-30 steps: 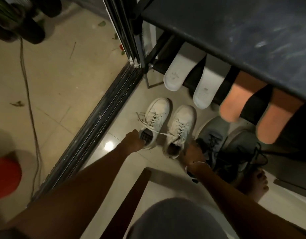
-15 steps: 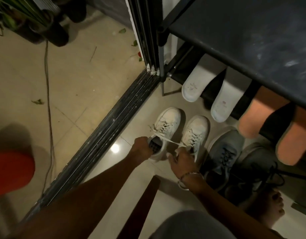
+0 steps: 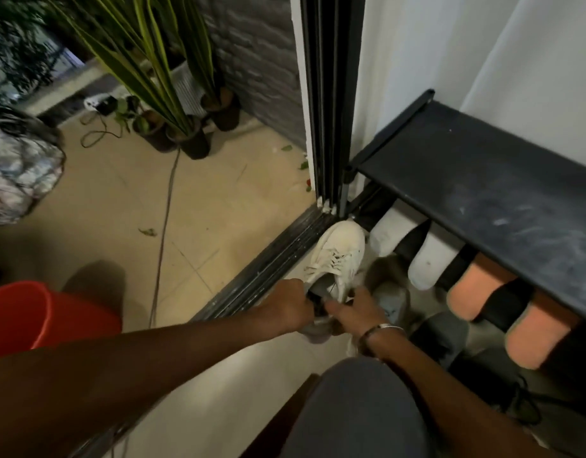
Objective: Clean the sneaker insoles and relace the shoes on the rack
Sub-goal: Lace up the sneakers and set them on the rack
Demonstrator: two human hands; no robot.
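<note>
A white sneaker (image 3: 339, 252) is raised toe-up in front of me, its loose lace hanging over the tongue. My left hand (image 3: 286, 305) grips its heel from the left. My right hand (image 3: 357, 309), with a bracelet at the wrist, holds the heel from the right, fingers curled round the collar. Two white insoles (image 3: 427, 262) and two orange insoles (image 3: 476, 292) lean out from under the black shoe rack (image 3: 483, 180). The second white sneaker (image 3: 389, 292) is a blur behind my right hand.
A red bucket (image 3: 37, 319) stands at the left. A black sliding-door track (image 3: 268, 269) crosses the floor. Potted plants (image 3: 186, 133) and a cable (image 3: 162, 233) lie beyond it. Grey sneakers (image 3: 450, 332) sit right of my hands. My knee (image 3: 357, 408) is below.
Both hands closed on the heel of the left white sneaker and lifted it off the floor, toe up. My head rose, bringing the plants and the wall into view.
</note>
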